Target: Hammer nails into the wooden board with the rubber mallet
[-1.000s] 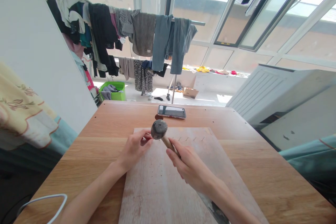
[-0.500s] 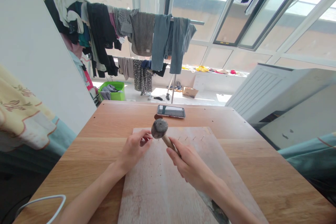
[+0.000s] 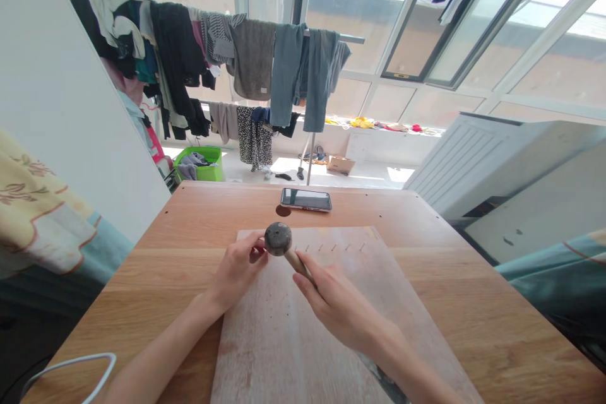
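Observation:
My right hand (image 3: 334, 293) is wrapped round the wooden handle of a hammer (image 3: 278, 238), whose round dark-grey head hangs over the far left part of a pale, worn board (image 3: 303, 341). Just left of the hammer head, my left hand (image 3: 243, 268) rests at the board with thumb and forefinger pinched. The hammer head covers those fingertips in part, so what they hold cannot be made out. To the right of the head, several thin nails (image 3: 334, 247) stand in a row along the board's far side, some leaning. Small dark holes dot the board nearer to me.
A phone (image 3: 306, 199) lies on the wooden table (image 3: 189, 221) beyond the board, near a round dark hole. A white cable (image 3: 89, 358) curls at the near left. Past the table are hanging laundry (image 3: 255, 57), a green basket (image 3: 211, 172) and a white panelled unit (image 3: 464, 158).
The hammer head has lowered slightly and shifted left toward my left fingers, my right hand going with it. My left hand stays pinched at nearly the same spot. The whole view shifts slightly.

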Tool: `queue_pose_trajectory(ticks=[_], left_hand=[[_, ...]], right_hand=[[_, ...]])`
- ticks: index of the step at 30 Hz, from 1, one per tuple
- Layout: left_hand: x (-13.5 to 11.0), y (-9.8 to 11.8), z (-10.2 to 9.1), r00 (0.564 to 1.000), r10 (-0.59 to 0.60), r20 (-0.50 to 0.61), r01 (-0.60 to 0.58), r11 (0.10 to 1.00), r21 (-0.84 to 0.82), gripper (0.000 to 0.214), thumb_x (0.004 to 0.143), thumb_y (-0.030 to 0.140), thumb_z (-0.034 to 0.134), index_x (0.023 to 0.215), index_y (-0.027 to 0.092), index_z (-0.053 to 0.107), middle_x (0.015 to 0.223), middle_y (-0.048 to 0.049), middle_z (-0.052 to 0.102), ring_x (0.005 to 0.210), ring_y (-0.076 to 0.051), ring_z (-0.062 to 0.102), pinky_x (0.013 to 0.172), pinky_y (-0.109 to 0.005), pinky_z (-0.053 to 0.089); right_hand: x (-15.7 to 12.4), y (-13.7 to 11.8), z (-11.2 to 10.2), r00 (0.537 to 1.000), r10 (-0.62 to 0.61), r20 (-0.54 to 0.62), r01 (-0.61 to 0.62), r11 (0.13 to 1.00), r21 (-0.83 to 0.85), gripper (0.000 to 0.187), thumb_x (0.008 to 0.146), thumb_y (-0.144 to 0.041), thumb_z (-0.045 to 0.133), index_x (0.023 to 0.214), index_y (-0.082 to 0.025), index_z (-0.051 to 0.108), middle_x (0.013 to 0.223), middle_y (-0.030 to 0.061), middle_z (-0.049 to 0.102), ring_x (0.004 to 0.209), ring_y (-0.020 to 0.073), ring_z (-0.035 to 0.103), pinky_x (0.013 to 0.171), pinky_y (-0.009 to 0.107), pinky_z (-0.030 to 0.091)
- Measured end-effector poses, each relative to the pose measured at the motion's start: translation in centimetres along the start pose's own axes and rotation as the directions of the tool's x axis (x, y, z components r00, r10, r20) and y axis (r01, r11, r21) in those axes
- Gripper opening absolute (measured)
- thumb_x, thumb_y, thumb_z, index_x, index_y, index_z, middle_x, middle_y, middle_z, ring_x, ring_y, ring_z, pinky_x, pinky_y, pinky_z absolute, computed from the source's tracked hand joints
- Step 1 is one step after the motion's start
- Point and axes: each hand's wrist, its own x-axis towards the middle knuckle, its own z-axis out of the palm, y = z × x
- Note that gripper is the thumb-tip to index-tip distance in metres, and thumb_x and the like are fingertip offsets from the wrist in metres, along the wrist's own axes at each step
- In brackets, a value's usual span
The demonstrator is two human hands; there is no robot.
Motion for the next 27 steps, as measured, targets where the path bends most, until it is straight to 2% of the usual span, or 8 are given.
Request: queue_pose_trajectory(ticks=[9,11,13,16,19,21,24,27], left_hand=[[0.0,-0.1,0.0,1.0,0.001,0.017,-0.001,1.0,-0.016,0.014,0.086,0.024,0.056,0.096,0.022,0.065,0.081,0.0013,0.072,0.066,-0.013,0.064,0.069,-0.024,0.054],[0.0,-0.3,0.1,1.0,0.003,0.01,-0.003,1.0,-0.017,0.023,0.087,0.026,0.058,0.108,0.022,0.065,0.09,-0.0006,0.074,0.072,-0.014,0.066,0.073,-0.026,0.056],[-0.1,-0.3,0.1,1.0,0.013,-0.007,-0.013,1.0,-0.002,0.027,0.086,0.029,0.061,0.112,0.022,0.064,0.097,-0.0025,0.074,0.077,-0.016,0.067,0.077,-0.029,0.057],[-0.1,-0.3,0.1,0.999,0.036,-0.023,-0.035,0.999,0.033,0.025,0.084,0.03,0.063,0.108,0.021,0.065,0.097,-0.0034,0.072,0.079,-0.017,0.068,0.078,-0.031,0.058],[-0.1,-0.3,0.1,0.998,0.047,-0.039,-0.045,0.998,0.045,0.024,0.085,0.031,0.061,0.107,0.021,0.065,0.096,-0.0036,0.072,0.077,-0.017,0.068,0.076,-0.032,0.059],[-0.1,-0.4,0.2,0.997,0.049,-0.055,-0.046,0.998,0.049,0.024,0.086,0.032,0.061,0.107,0.021,0.065,0.097,-0.0037,0.072,0.077,-0.017,0.068,0.075,-0.032,0.06],[0.0,-0.5,0.3,0.997,0.045,-0.06,-0.042,0.998,0.056,0.024,0.087,0.033,0.059,0.108,0.021,0.064,0.097,-0.0038,0.073,0.078,-0.017,0.069,0.075,-0.032,0.06],[0.0,-0.3,0.2,0.997,0.054,-0.048,-0.048,0.994,0.103,0.024,0.09,0.032,0.056,0.11,0.02,0.063,0.101,-0.0052,0.073,0.083,-0.019,0.071,0.078,-0.033,0.06]], right_hand=[[-0.3,0.2,0.1,1.0,0.01,-0.02,-0.009,0.999,0.051,0.018,0.103,-0.032,0.044,0.107,-0.023,0.059,0.068,-0.0058,0.05,0.059,0.0127,0.046,0.058,0.027,0.034],[-0.9,0.6,0.5,0.997,0.079,-0.017,-0.074,0.979,0.19,0.022,0.103,-0.038,0.041,0.109,-0.022,0.056,0.067,-0.0077,0.048,0.047,0.0098,0.045,0.047,0.024,0.034],[-2.0,1.3,0.8,0.984,0.167,-0.056,-0.127,0.892,0.433,0.032,0.102,-0.048,0.04,0.115,-0.021,0.052,0.066,-0.0086,0.048,0.041,0.0093,0.045,0.039,0.022,0.035],[-4.9,2.5,0.7,0.941,0.281,-0.187,-0.111,0.78,0.615,0.045,0.1,-0.059,0.041,0.117,-0.019,0.051,0.067,-0.0043,0.057,0.056,0.0145,0.056,0.05,0.024,0.047],[-8.2,3.7,0.1,0.871,0.439,-0.221,-0.256,0.79,0.557,0.05,0.097,-0.067,0.042,0.083,-0.022,0.059,0.064,-0.0016,0.056,0.06,0.0144,0.053,0.056,0.024,0.047],[-9.8,4.3,0.0,0.806,0.562,-0.184,-0.359,0.712,0.603,0.056,0.092,-0.072,0.046,0.068,-0.023,0.054,0.058,-0.0042,0.047,0.05,0.0115,0.045,0.047,0.022,0.041],[-10.7,5.0,0.9,0.751,0.647,-0.13,-0.36,0.567,0.741,0.052,0.085,-0.076,0.054,0.081,-0.024,0.056,0.059,-0.0065,0.047,0.041,0.0087,0.039,0.037,0.02,0.033],[-10.4,5.6,2.5,0.727,0.676,-0.12,-0.293,0.463,0.836,0.059,0.077,-0.075,0.066,0.106,-0.025,0.056,0.064,-0.0052,0.06,0.04,0.0106,0.052,0.037,0.02,0.041]])
